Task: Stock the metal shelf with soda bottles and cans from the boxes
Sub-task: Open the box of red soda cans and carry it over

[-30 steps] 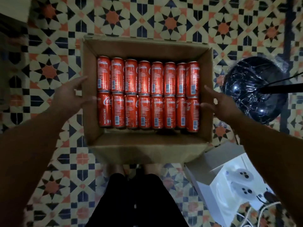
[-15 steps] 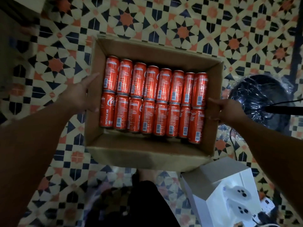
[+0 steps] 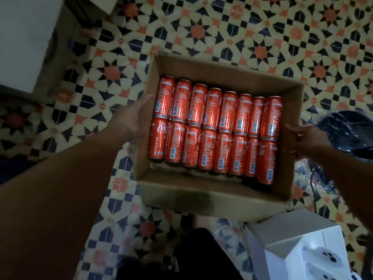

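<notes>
An open cardboard box [image 3: 212,201] sits over the patterned tile floor in the middle of the head view. Inside it lie several red soda cans [image 3: 214,130] on their sides in two rows. My left hand [image 3: 131,120] holds the box's left wall, fingers stretched along the outside and thumb at the rim. On the opposite side, my right hand [image 3: 302,138] grips the right wall, thumb over the rim. No metal shelf is in sight.
A white carton [image 3: 286,239] holding white plastic pieces stands at the bottom right. A dark round object wrapped in plastic film [image 3: 347,126] lies to the right. A pale flat-topped object [image 3: 24,37] fills the top left. My legs [image 3: 197,249] are below the box.
Both hands closed in from beside the box onto its side walls. The box now sits further right and turned slightly in the view, and the pale object at top left has come into sight.
</notes>
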The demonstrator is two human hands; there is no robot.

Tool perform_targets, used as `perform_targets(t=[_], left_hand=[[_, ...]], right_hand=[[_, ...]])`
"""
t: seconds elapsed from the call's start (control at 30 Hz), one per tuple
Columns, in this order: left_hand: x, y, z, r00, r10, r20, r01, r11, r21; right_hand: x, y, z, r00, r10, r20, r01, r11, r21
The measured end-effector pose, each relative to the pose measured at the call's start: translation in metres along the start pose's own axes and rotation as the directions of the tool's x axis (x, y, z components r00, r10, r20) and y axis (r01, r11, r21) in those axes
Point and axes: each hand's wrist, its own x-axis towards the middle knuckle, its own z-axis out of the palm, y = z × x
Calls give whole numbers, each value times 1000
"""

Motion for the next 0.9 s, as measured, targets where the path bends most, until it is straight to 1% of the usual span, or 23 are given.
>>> perform_targets(t=[0.07,0.23,0.3,0.37,0.43,0.47,0.53,0.6,0.67,0.7,0.8,0.9], left_hand=[[-16,-25,1,1000,-29,-11,29,998,-49],[-75,-87,5,994,-95,-52,78,960,-269],[-101,-112,9,987,-144,-75,118,954,-277],[-128,-137,13,963,-238,-126,205,951,-232],[-155,-161,23,938,-322,-131,285,927,-244],[-169,-174,29,931,-343,-128,302,917,-259],[-199,-196,44,917,-372,-144,308,889,-338],[-229,-213,59,897,-395,-198,289,864,-413],[-256,-232,76,881,-406,-242,283,864,-417],[-268,-243,84,873,-424,-243,296,854,-427],[-305,-274,102,839,-494,-227,352,813,-464],[-340,-293,121,788,-555,-265,352,760,-546]], right_hand=[[-10,-15,8,999,-38,13,38,999,-33],[-36,-62,34,987,-154,50,160,972,-173],[-47,-84,47,978,-197,66,207,953,-221],[-58,-106,61,968,-237,89,252,932,-262],[-71,-129,75,951,-289,105,308,897,-316],[-78,-141,82,943,-313,111,332,878,-346],[-94,-165,98,930,-342,136,367,838,-404],[-112,-185,115,905,-388,172,423,792,-440],[-133,-201,131,872,-452,188,485,746,-457],[-144,-207,140,855,-479,198,513,721,-467],[-172,-221,169,820,-519,242,565,666,-487],[-196,-229,195,774,-559,296,623,592,-512]])
